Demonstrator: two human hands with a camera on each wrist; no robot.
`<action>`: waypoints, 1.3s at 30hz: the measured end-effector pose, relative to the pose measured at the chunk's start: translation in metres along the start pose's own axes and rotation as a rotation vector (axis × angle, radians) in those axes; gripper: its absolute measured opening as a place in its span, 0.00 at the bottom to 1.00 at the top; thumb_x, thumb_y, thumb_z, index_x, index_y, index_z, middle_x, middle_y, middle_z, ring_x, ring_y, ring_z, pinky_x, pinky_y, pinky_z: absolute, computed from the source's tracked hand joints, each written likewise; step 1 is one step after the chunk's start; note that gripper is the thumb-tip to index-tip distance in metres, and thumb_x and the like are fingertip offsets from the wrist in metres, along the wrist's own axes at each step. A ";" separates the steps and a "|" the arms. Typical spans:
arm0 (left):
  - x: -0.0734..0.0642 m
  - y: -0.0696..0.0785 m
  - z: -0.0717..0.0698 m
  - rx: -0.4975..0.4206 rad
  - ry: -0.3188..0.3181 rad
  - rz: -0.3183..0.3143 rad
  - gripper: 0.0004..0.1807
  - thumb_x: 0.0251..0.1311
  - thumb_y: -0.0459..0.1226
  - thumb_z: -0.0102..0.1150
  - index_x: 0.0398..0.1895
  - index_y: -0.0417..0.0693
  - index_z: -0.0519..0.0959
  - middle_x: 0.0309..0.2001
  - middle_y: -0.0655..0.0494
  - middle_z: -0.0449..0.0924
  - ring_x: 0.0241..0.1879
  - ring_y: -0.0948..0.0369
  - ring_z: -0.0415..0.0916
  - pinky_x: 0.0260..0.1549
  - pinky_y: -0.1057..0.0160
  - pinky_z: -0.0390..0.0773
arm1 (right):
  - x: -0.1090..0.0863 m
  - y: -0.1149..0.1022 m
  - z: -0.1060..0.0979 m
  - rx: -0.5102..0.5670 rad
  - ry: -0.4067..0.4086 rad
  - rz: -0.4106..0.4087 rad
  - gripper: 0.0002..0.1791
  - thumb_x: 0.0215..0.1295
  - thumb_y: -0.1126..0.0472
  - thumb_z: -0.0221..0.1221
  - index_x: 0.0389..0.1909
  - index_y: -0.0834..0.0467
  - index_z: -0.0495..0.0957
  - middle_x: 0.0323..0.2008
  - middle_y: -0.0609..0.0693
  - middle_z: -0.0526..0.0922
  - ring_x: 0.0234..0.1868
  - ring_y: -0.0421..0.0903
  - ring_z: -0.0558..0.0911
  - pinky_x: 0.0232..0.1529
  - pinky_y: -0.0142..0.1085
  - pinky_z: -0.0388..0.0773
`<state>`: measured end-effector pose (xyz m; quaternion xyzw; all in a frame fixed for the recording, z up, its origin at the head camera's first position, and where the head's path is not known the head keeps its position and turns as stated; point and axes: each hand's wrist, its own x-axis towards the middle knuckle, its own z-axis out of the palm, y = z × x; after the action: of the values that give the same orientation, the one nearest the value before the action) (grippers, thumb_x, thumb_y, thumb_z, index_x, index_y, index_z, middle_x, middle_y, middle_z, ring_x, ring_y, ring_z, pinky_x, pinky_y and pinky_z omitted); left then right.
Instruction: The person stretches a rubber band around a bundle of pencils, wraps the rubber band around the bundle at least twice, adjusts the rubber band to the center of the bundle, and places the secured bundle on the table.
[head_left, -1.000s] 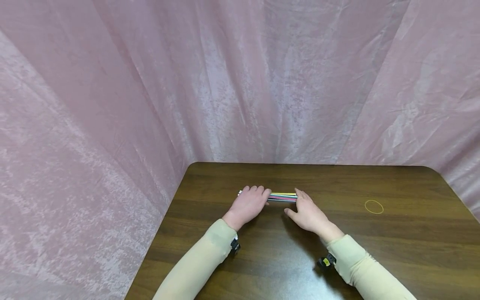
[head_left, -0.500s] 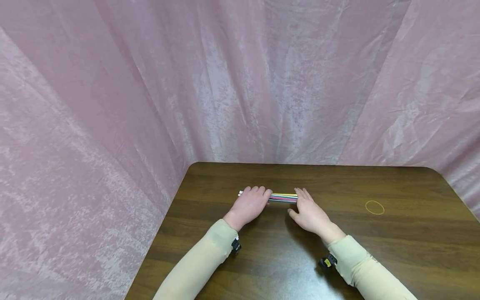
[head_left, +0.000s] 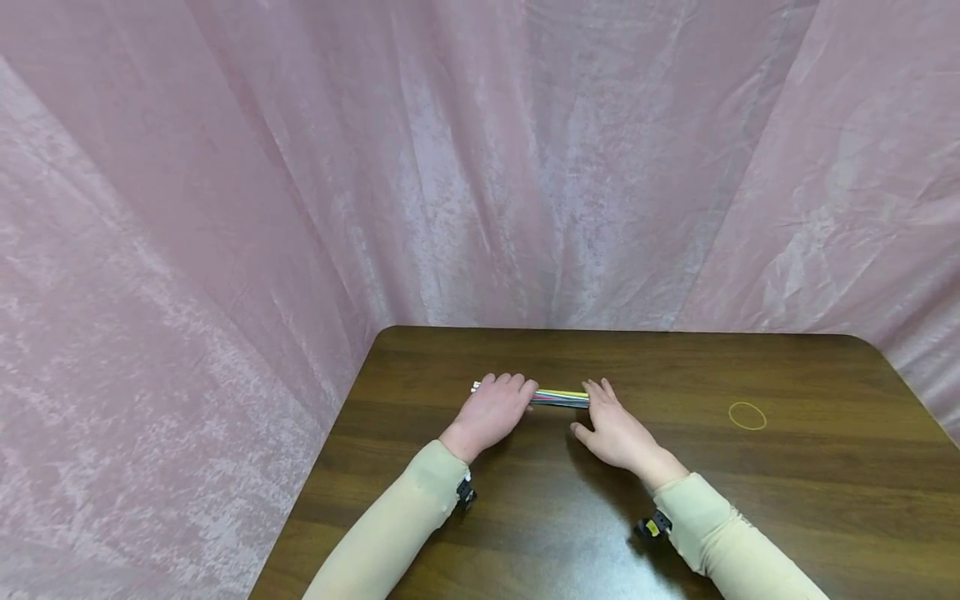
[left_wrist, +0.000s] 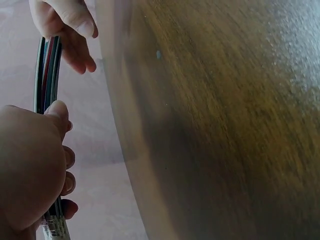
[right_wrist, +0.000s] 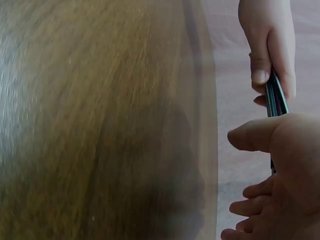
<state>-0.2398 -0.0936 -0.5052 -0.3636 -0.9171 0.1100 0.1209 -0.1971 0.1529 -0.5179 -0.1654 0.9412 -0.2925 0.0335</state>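
A bundle of thin coloured sticks [head_left: 561, 399], yellow, pink, teal, white and dark, lies crosswise between both hands above the table. My left hand [head_left: 489, 414] grips it from above with curled fingers; the thumb lies along it in the left wrist view. White ends [left_wrist: 55, 228] stick out past the left hand's little finger. My right hand [head_left: 618, 430] is at the other end of the bundle, its palm side against the tips, fingers extended and thumb held apart. Those tips are hidden by the hand. Beyond the right hand, a thin yellow rubber band [head_left: 730, 412] lies on the table.
The brown wooden table [head_left: 555, 525] has rounded far corners. A pink velvety curtain [head_left: 480, 167] hangs behind it and on the left side. Each sleeve cuff carries a small black camera [head_left: 656, 524].
Both hands and the bundle have shifted slightly left in the head view. The bundle tilts a little more down to the right. The left hand keeps its grip; the rubber band stays put.
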 end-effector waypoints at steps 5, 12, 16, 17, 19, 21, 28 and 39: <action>0.000 0.001 0.002 0.030 0.008 0.004 0.13 0.81 0.49 0.55 0.55 0.51 0.74 0.43 0.56 0.80 0.41 0.57 0.80 0.38 0.58 0.75 | 0.001 -0.005 0.000 0.008 -0.012 0.012 0.44 0.75 0.58 0.63 0.77 0.81 0.53 0.79 0.76 0.57 0.82 0.73 0.48 0.77 0.63 0.54; 0.002 0.001 -0.003 0.070 0.033 0.024 0.13 0.82 0.48 0.54 0.56 0.52 0.74 0.42 0.56 0.80 0.39 0.57 0.80 0.36 0.60 0.74 | 0.001 -0.003 -0.004 0.033 -0.018 0.015 0.45 0.76 0.57 0.62 0.79 0.79 0.51 0.80 0.74 0.56 0.83 0.71 0.47 0.77 0.63 0.54; 0.002 0.000 -0.003 0.073 0.045 0.024 0.13 0.82 0.48 0.54 0.57 0.51 0.74 0.41 0.56 0.79 0.39 0.57 0.80 0.36 0.60 0.74 | 0.001 0.000 -0.006 0.044 0.003 -0.003 0.44 0.76 0.59 0.62 0.79 0.78 0.52 0.79 0.74 0.57 0.83 0.72 0.48 0.77 0.63 0.54; 0.002 0.000 -0.002 0.076 0.048 0.024 0.13 0.82 0.48 0.55 0.57 0.51 0.74 0.41 0.56 0.79 0.39 0.57 0.80 0.36 0.60 0.75 | 0.001 0.000 -0.006 0.047 0.007 -0.006 0.43 0.75 0.59 0.62 0.79 0.78 0.53 0.79 0.74 0.58 0.82 0.72 0.48 0.77 0.64 0.54; 0.002 0.000 -0.002 0.085 0.049 0.024 0.14 0.82 0.49 0.55 0.57 0.51 0.74 0.41 0.56 0.79 0.39 0.57 0.80 0.36 0.59 0.75 | 0.001 0.000 -0.006 0.048 0.014 -0.013 0.43 0.75 0.59 0.62 0.79 0.78 0.54 0.78 0.74 0.59 0.82 0.72 0.49 0.76 0.64 0.54; 0.002 0.000 -0.001 0.088 0.049 0.025 0.14 0.81 0.49 0.55 0.56 0.51 0.75 0.41 0.56 0.79 0.39 0.57 0.80 0.37 0.59 0.75 | 0.000 0.000 -0.006 0.048 0.021 -0.018 0.42 0.75 0.60 0.62 0.78 0.77 0.54 0.78 0.74 0.60 0.82 0.72 0.50 0.76 0.64 0.55; 0.000 -0.003 0.002 0.052 0.044 0.016 0.13 0.81 0.48 0.55 0.56 0.51 0.74 0.40 0.56 0.79 0.39 0.57 0.80 0.36 0.59 0.75 | -0.002 0.006 -0.010 0.037 0.039 -0.023 0.41 0.76 0.60 0.61 0.79 0.77 0.55 0.78 0.75 0.60 0.82 0.73 0.50 0.76 0.64 0.54; -0.005 -0.002 0.005 -0.006 0.009 -0.001 0.13 0.82 0.47 0.55 0.57 0.51 0.74 0.42 0.56 0.80 0.40 0.57 0.80 0.37 0.59 0.74 | -0.013 0.021 -0.018 0.032 0.040 -0.016 0.39 0.77 0.61 0.61 0.78 0.78 0.56 0.78 0.75 0.60 0.81 0.74 0.52 0.76 0.65 0.55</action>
<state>-0.2391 -0.0987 -0.5103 -0.3640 -0.9171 0.1053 0.1239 -0.1939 0.1834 -0.5152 -0.1663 0.9356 -0.3109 0.0151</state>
